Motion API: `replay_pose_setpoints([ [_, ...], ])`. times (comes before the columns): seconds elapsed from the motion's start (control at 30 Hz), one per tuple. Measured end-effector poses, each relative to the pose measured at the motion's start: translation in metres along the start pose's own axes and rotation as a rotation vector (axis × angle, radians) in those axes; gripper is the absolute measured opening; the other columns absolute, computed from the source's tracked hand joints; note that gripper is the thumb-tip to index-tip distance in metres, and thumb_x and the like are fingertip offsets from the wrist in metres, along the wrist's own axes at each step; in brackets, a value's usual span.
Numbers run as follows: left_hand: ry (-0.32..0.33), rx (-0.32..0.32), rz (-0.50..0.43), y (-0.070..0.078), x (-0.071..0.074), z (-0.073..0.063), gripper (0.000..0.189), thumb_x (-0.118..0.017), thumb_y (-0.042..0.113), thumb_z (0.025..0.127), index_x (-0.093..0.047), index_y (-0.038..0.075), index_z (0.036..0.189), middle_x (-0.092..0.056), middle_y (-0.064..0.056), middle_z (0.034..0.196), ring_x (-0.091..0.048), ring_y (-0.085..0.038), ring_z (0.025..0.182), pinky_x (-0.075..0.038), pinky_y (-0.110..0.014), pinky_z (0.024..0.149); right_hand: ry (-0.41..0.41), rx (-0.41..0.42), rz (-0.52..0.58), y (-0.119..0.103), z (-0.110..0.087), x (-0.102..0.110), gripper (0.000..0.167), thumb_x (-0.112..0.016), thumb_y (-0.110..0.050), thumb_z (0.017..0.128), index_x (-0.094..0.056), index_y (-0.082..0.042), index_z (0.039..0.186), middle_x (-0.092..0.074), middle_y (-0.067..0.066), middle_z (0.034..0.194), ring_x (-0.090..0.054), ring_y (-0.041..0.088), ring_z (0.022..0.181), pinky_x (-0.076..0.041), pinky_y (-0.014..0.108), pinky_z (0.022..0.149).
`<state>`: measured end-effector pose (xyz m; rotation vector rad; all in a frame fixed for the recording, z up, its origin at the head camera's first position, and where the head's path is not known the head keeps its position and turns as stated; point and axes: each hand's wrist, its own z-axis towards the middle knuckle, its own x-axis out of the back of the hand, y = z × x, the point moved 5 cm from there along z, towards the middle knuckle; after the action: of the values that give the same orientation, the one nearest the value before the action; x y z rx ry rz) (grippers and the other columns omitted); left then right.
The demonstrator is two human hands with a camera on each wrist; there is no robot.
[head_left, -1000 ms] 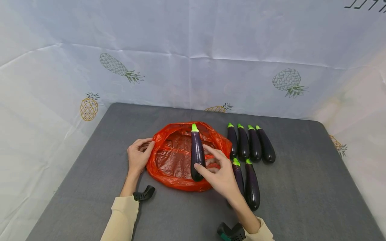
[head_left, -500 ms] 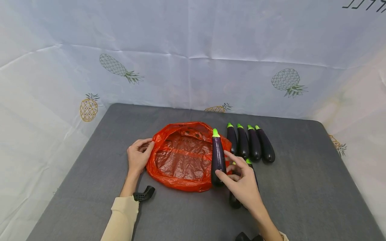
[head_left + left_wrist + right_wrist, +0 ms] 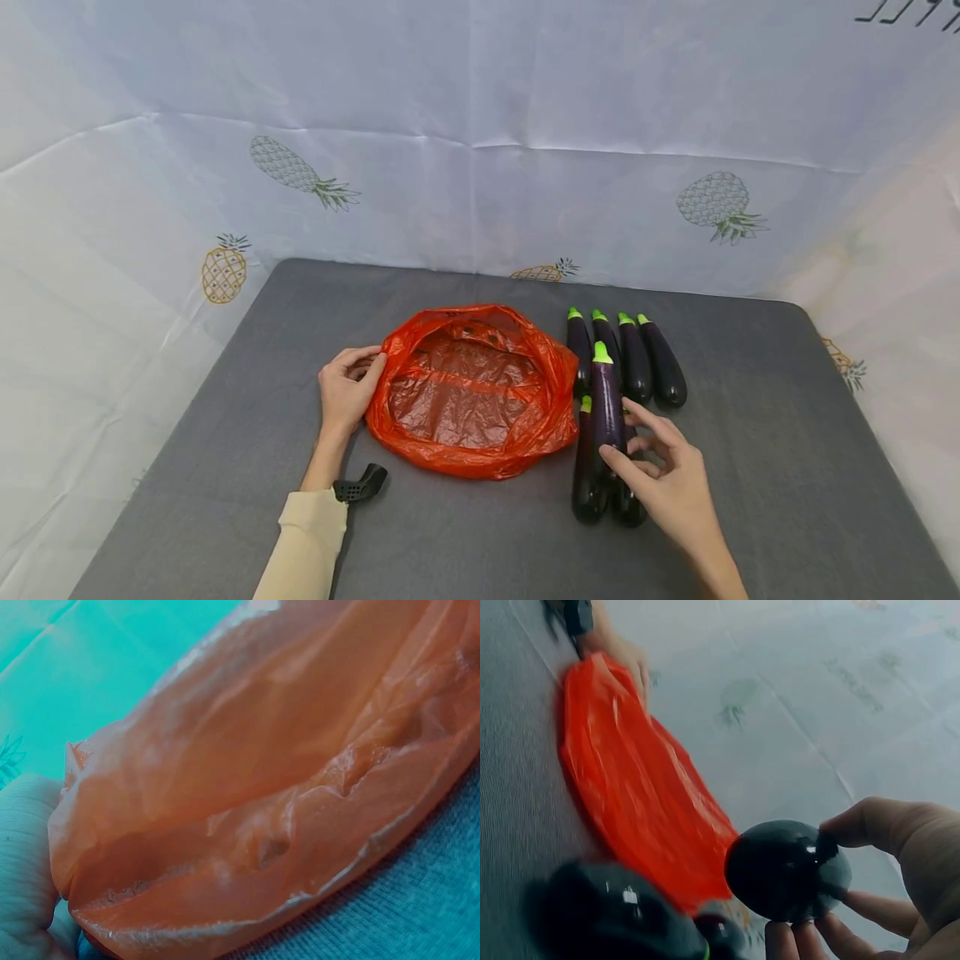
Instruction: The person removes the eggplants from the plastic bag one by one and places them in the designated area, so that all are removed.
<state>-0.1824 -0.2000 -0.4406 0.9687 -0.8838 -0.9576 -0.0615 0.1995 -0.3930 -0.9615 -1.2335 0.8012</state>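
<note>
A red plastic bag lies spread with its mouth wide and facing up in the head view. My left hand pinches its left rim; in the left wrist view the thin bag wall fills most of the picture. My right hand holds an eggplant between thumb and fingers, green stem end pointing away. This eggplant is above two front eggplants and partly covers them. In the right wrist view the held eggplant shows its round dark end.
Behind the held eggplant, several more eggplants lie in a row right of the bag. The grey table extends to the right and front. A pineapple-print cloth hangs behind the table's far edge.
My right hand has carried the eggplant rightward, from over the bag's mouth to above the front eggplants. My left hand stays at the bag's left rim.
</note>
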Motion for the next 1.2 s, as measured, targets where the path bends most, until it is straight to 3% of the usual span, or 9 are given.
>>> replay_pose_setpoints([
  [0.37, 0.003, 0.004, -0.010, 0.000, 0.001, 0.000, 0.017, -0.072, -0.004, 0.091, -0.073, -0.016, 0.103, -0.067, -0.033, 0.095, -0.065, 0.002, 0.076, -0.055, -0.008, 0.072, 0.046, -0.096, -0.103, 0.025, -0.003, 0.041, 0.061, -0.077, -0.008, 0.091, -0.055, -0.012, 0.147, -0.055, -0.021, 0.117, -0.063, 0.001, 0.083, -0.057, 0.019, 0.062],
  [0.7, 0.003, -0.003, -0.001, 0.000, 0.000, -0.001, 0.017, -0.071, -0.004, 0.091, -0.074, -0.015, 0.103, -0.067, -0.033, 0.095, -0.064, 0.004, 0.076, -0.055, -0.007, 0.072, 0.020, -0.258, -0.244, 0.052, -0.012, 0.063, 0.066, -0.079, -0.029, 0.091, -0.052, -0.019, 0.151, -0.052, -0.031, 0.112, -0.060, -0.008, 0.084, -0.053, 0.022, 0.060],
  [0.77, 0.003, 0.003, -0.002, 0.000, -0.001, -0.001, 0.017, -0.072, -0.004, 0.091, -0.074, -0.015, 0.103, -0.067, -0.033, 0.095, -0.064, 0.004, 0.075, -0.055, -0.007, 0.072, 0.005, -0.297, -0.274, 0.058, -0.015, 0.066, 0.069, -0.080, -0.033, 0.090, -0.051, -0.019, 0.151, -0.056, -0.022, 0.118, -0.060, -0.010, 0.083, -0.054, 0.022, 0.061],
  [0.93, 0.002, 0.006, 0.018, 0.000, -0.001, -0.001, 0.017, -0.072, -0.004, 0.091, -0.074, -0.014, 0.104, -0.067, -0.031, 0.095, -0.064, 0.003, 0.076, -0.055, -0.008, 0.072, -0.033, -0.379, -0.347, 0.072, -0.019, 0.070, 0.075, -0.078, -0.041, 0.090, -0.047, -0.018, 0.154, -0.057, 0.015, 0.137, -0.058, -0.012, 0.080, -0.051, 0.020, 0.064],
  [1.2, -0.001, 0.014, 0.001, -0.001, 0.000, -0.001, 0.016, -0.072, -0.005, 0.091, -0.074, -0.015, 0.104, -0.067, -0.031, 0.095, -0.065, 0.002, 0.076, -0.055, -0.008, 0.073, -0.083, -0.385, -0.352, 0.082, -0.022, 0.069, 0.075, -0.077, -0.040, 0.091, -0.046, -0.013, 0.154, -0.058, 0.023, 0.138, -0.061, -0.008, 0.076, -0.052, 0.021, 0.062],
])
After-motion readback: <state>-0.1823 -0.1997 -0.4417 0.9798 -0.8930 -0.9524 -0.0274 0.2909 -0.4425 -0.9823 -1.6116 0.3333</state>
